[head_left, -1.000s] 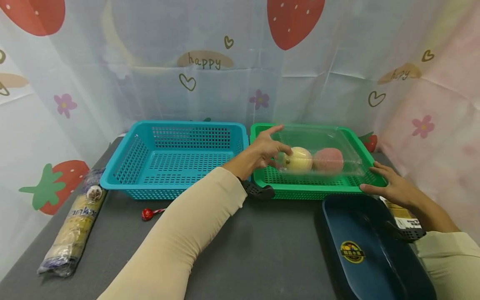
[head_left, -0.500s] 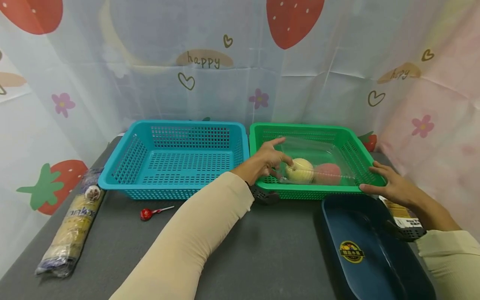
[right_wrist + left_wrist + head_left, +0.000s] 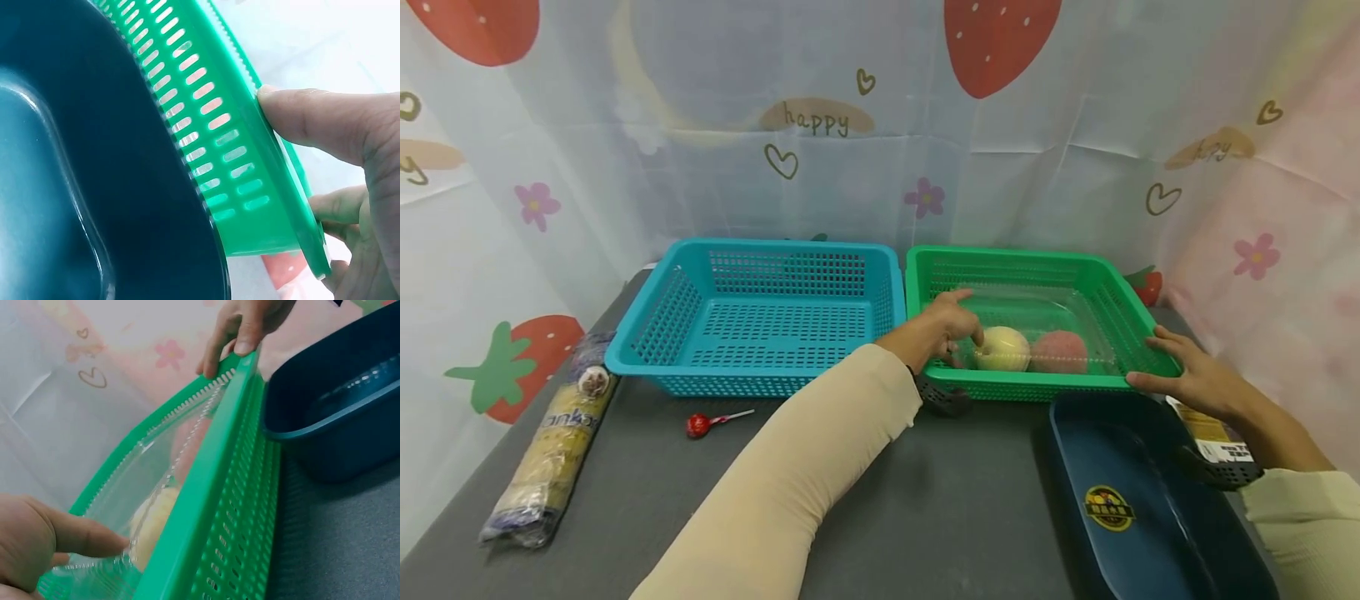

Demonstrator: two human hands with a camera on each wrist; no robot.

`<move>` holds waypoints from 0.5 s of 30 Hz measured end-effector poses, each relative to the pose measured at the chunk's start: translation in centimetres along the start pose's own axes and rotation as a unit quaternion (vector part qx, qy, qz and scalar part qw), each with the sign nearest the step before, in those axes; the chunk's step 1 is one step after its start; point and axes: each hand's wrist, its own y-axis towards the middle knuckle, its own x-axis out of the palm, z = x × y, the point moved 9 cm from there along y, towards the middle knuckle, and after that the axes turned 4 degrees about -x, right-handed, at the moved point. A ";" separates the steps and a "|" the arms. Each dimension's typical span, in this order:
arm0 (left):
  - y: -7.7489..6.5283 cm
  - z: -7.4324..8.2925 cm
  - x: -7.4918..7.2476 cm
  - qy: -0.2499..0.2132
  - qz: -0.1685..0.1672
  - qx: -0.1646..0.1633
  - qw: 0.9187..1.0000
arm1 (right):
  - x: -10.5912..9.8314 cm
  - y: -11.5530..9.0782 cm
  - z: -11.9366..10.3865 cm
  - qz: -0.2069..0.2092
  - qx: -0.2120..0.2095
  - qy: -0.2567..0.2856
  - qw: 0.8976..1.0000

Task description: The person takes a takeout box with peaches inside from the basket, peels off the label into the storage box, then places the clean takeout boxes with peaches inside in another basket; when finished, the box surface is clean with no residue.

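Note:
Inside the green basket (image 3: pixel 970 383) at the right lies a clear plastic box (image 3: pixel 1037 300), with a pale yellow round fruit (image 3: pixel 1002 348) and a pink round fruit (image 3: pixel 1060 352) seen through it. My left hand (image 3: pixel 947 327) grips the box's left end, within the basket; some of its fingers are hidden behind the box. In the left wrist view a fingertip (image 3: pixel 119 542) meets the box's edge beside the yellow fruit. My right hand (image 3: pixel 1195 375) holds the basket's near right corner, thumb (image 3: pixel 312 119) on the rim and fingers curled at the outer side.
A blue basket (image 3: pixel 760 371) stands left of the green one. Before it lies a red lollipop (image 3: pixel 698 426); a wrapped noodle pack (image 3: pixel 553 450) lies far left. A dark blue tub (image 3: pixel 1138 467) stands at the front right, with a yellow-and-white package (image 3: pixel 1213 433) beside it.
My left hand has lowered the clear plastic box with both fruits into the green basket, nearer its front wall. My right hand has stayed on the basket's corner.

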 end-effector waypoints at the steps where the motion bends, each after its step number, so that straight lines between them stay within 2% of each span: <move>1: 0.0 0.0 0.0 0.015 0.009 -0.001 1.000 | 0.0 -0.1 0.1 0.001 0.000 -0.001 1.000; 6: -0.8 0.7 0.4 0.081 0.026 0.000 0.996 | -0.2 -0.3 0.3 0.009 -0.005 0.001 1.000; 10: -2.1 2.2 0.5 0.144 0.026 0.025 0.989 | -1.1 -0.5 -0.1 0.029 -0.017 -0.001 0.999; 12: -3.0 3.0 0.3 0.154 0.026 0.038 0.987 | -1.9 -0.6 -0.7 0.045 -0.030 -0.007 0.999; 15: -4.6 4.2 -0.1 0.135 0.011 0.061 0.989 | -3.4 -0.7 -2.1 0.065 -0.041 -0.028 0.997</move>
